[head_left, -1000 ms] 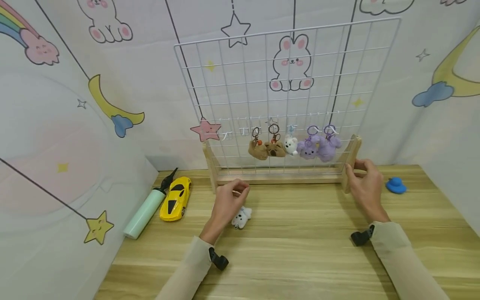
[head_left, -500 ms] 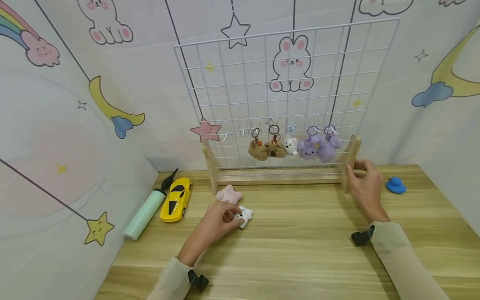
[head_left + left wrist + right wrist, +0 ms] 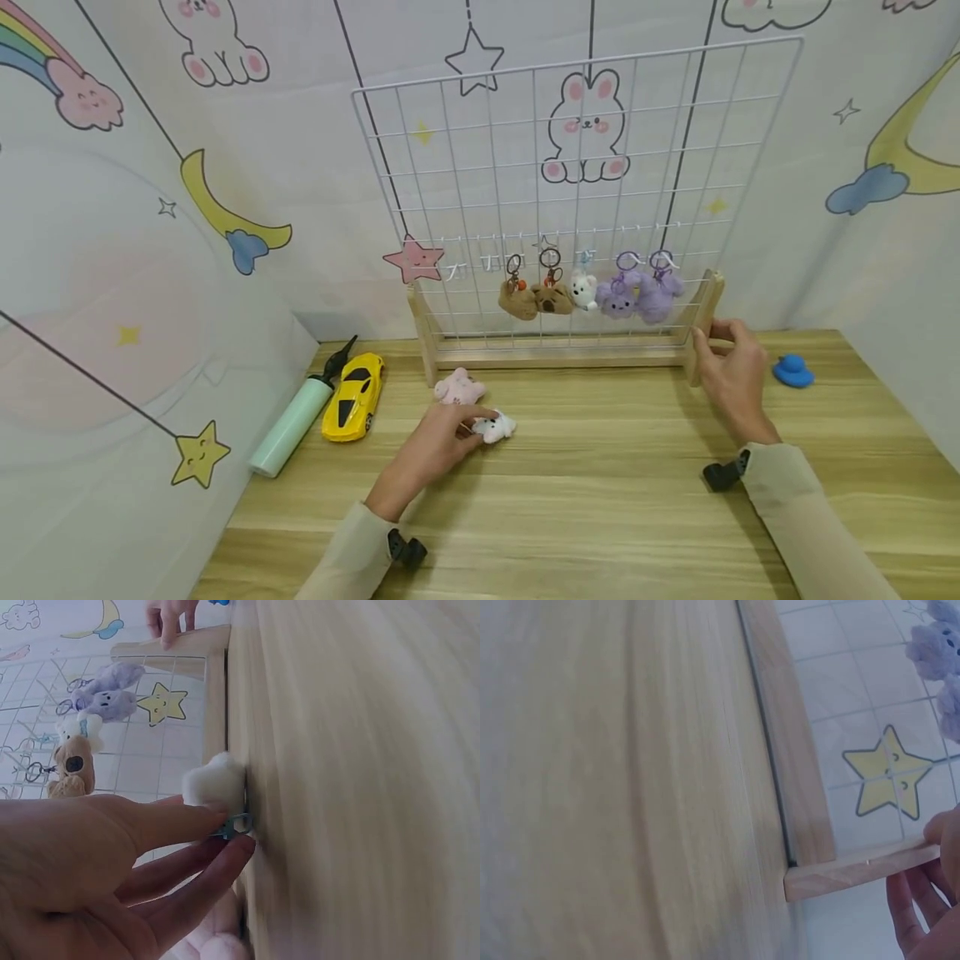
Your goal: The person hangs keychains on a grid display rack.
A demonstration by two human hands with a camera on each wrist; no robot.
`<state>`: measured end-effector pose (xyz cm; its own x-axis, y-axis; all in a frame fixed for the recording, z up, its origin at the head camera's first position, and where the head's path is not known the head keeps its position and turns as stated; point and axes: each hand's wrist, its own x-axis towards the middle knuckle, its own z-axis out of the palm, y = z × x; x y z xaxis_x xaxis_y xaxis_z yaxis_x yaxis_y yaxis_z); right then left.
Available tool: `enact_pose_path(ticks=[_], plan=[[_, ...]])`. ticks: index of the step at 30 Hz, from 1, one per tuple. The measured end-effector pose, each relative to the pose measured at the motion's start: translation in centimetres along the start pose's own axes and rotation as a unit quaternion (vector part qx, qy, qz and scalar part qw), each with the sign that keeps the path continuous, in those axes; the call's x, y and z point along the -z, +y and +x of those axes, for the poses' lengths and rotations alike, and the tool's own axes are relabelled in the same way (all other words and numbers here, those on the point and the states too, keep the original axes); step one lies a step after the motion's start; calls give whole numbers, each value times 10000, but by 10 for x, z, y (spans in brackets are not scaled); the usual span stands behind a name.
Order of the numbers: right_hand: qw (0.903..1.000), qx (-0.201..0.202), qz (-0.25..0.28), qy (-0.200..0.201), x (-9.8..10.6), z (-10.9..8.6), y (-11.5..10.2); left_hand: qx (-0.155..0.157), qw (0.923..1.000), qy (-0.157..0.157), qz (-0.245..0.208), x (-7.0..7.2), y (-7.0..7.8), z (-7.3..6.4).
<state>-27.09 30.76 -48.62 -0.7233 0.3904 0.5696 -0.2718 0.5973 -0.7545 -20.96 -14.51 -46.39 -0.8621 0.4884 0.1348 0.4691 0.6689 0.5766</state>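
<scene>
My left hand pinches a small white plush keychain low over the table. In the left wrist view, thumb and fingertips meet at its light-blue clasp, beside the fluffy body. Just behind that hand lies a pink plush toy, partly covered by it. My right hand grips the right wooden upright of a white wire grid rack. From the rack's hooks hang two brown plush keychains, a white bear keychain and two purple plush keychains.
Bare white hooks stick out at the rack's left. A yellow toy car and a mint-green hand pump lie at the table's left. A small blue hat sits beyond the right hand. Patterned cloth surrounds the table.
My left hand has come back from near the rack, uncovering the pink plush, and has taken hold of the white plush, which has turned slightly. The right hand stays on the upright.
</scene>
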Motion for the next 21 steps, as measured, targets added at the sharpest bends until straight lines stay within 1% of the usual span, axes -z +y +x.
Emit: enact_pose_path(ticks=[2,6,9,16,21], plan=[[10000,-1,-27,-5,0,0,0,24,9999,86,-47,0,2,1],[10000,-20,-59,-43,0,0,-1,175,9990,328,-262,2,7,4],[10000,-40,-51,-74,0,-1,-2,256,9979,484,-342,5,10,6],[10000,28,-37,-87,0,-1,-1,296,9951,616,-714,10,9,10],[10000,37,11,-90,0,-1,-2,342,9937,818,-687,14,8,12]])
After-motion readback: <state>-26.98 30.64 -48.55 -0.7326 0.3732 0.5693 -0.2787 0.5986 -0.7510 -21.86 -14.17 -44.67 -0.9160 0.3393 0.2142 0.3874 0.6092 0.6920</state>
